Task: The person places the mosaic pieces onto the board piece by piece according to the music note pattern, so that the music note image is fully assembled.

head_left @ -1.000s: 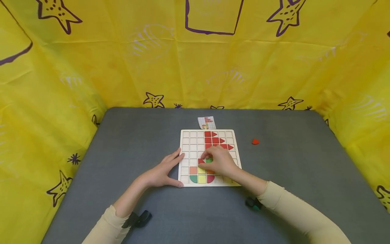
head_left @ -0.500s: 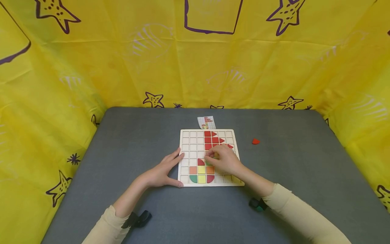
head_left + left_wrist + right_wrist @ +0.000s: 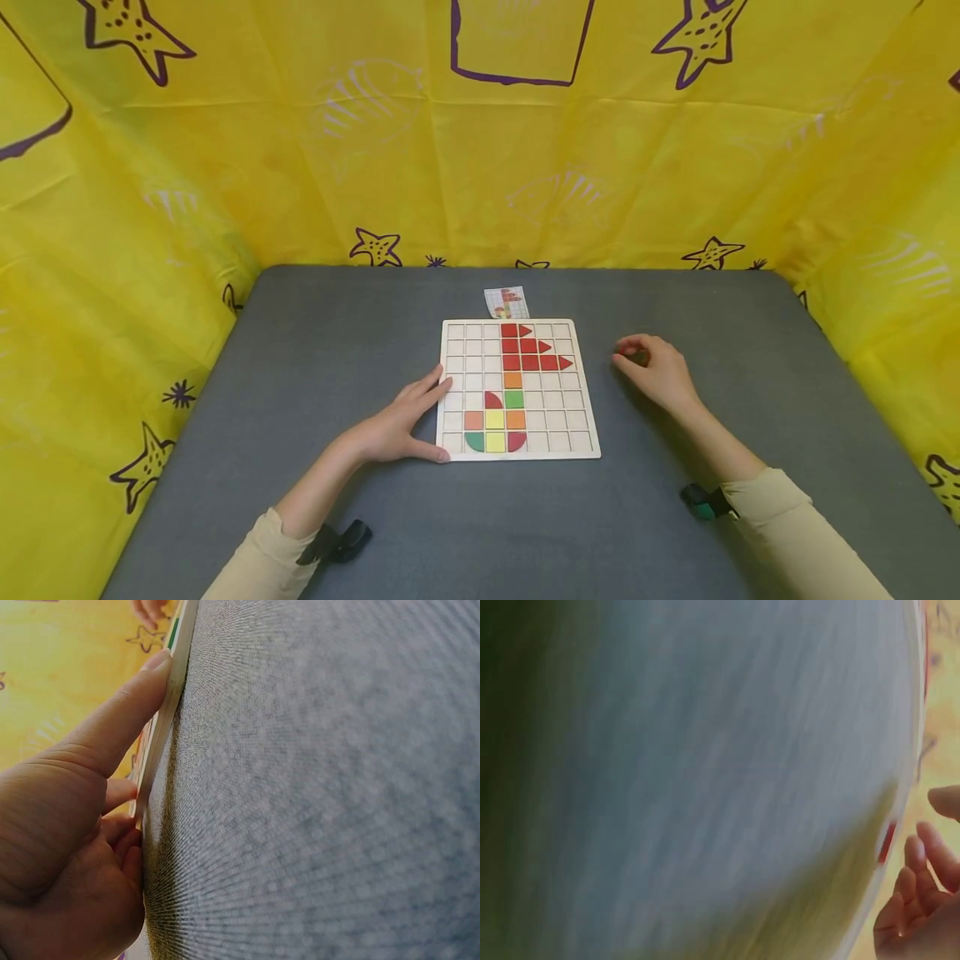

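Note:
A pale wooden grid board (image 3: pixel 558 417) lies on the grey table with flat coloured pieces in its cells. Red squares and triangles form three rows at its top right. Below them come an orange square (image 3: pixel 513 381), a green square (image 3: pixel 514 400), yellow squares and quarter-round pieces. My left hand (image 3: pixel 397 425) rests along the board's left side, thumb at the near corner and straight fingers on the rim. Off the board's right side, my right hand (image 3: pixel 658 371) hovers with fingers parted over a loose red piece (image 3: pixel 886 841), which lies on the table, mostly covered in the head view.
A small printed card (image 3: pixel 507 302) showing a coloured grid pattern lies just behind the board. Yellow patterned cloth (image 3: pixel 480 183) hangs behind the table and along both sides. Each wrist carries a dark strapped camera.
My right hand has left the board and moved right to the loose red piece, uncovering the orange and green squares and the third red row. My left hand stays at the board's side.

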{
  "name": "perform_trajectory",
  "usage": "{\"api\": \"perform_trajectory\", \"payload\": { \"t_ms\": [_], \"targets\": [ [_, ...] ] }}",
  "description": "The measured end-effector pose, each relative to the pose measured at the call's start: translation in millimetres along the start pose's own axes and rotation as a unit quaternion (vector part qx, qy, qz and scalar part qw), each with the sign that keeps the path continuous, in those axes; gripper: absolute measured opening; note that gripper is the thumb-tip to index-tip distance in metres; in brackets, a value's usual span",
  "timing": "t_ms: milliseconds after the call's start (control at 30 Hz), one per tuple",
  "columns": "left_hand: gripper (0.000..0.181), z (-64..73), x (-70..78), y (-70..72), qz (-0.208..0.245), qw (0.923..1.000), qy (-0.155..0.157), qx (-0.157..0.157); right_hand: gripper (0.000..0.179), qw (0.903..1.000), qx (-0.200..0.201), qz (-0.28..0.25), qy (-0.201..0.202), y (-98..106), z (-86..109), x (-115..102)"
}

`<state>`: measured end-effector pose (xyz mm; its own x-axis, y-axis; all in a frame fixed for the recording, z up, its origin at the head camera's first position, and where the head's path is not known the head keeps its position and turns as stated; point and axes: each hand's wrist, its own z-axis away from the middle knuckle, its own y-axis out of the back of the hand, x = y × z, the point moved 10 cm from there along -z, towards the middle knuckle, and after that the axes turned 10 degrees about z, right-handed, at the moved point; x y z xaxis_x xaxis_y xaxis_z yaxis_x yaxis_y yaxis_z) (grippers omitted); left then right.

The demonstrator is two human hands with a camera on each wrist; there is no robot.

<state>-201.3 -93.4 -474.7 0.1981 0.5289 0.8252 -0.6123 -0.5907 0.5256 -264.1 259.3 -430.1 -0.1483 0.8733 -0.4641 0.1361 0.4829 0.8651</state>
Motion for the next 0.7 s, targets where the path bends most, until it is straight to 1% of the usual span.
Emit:
{"api": "perform_trajectory", "payload": {
  "t_ms": [100, 200, 433, 533, 700],
  "targets": [
    [0.11, 0.4, 0.0, 0.1, 0.0, 1.0, -0.001, 0.0, 0.032, 0.9997, -0.01, 0.008, -0.022, 8.1, 0.3, 21.6],
    [0.11, 0.8, 0.6, 0.3, 0.001, 1.0, -0.002, 0.0, 0.036, 0.9991, -0.028, 0.019, -0.025, 10.5, 1.0, 31.1],
    [0.11, 0.4, 0.7, 0.2, -0.002, 1.0, -0.002, 0.0, 0.024, 0.9971, -0.066, 0.034, -0.018, 3.4, 1.3, 31.2],
    [0.11, 0.1, 0.7, 0.2, -0.002, 1.0, -0.002, 0.001, 0.026, 0.9963, -0.077, 0.031, -0.022, 0.2, 0.5, 30.5],
    [0.11, -0.1, 0.8, 0.2, 0.0, 1.0, 0.001, 0.001, 0.036, 0.9973, -0.067, 0.023, -0.021, 1.1, -3.1, 29.2]
  ]
}}
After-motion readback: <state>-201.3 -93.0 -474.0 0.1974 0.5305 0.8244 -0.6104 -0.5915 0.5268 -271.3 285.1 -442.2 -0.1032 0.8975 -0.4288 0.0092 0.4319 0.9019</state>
